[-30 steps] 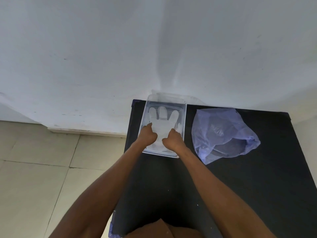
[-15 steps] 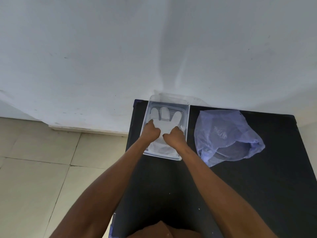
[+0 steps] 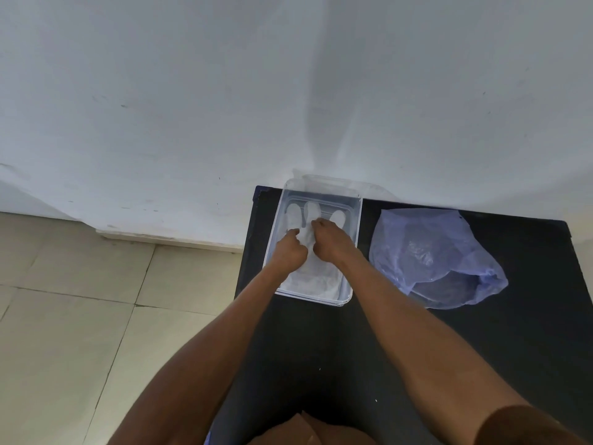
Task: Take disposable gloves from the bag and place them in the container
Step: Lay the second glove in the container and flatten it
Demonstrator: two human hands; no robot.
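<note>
A clear plastic container [image 3: 358, 203] stands at the far left corner of the black table [image 3: 481, 348]. A white disposable glove [image 3: 316, 279] lies flat inside it, fingers pointing to the wall. Both my hands are inside the container on top of the glove. My left hand [image 3: 288, 252] is curled, its fingertips pinched on the glove near the palm. My right hand [image 3: 330, 240] is beside it, its fingertips pressed on the base of the glove's fingers. A translucent blue-violet plastic bag [image 3: 430, 258] lies crumpled to the right of the container, its mouth facing me.
The table's far edge meets a white wall [image 3: 288, 91]. A clear lid [image 3: 375, 187] leans behind the container. Tiled floor [image 3: 80, 316] lies to the left, beyond the table's left edge.
Both hands have slid forward along the glove, from its cuff end toward its fingers, and moved closer together. The bag and the container have stayed in place.
</note>
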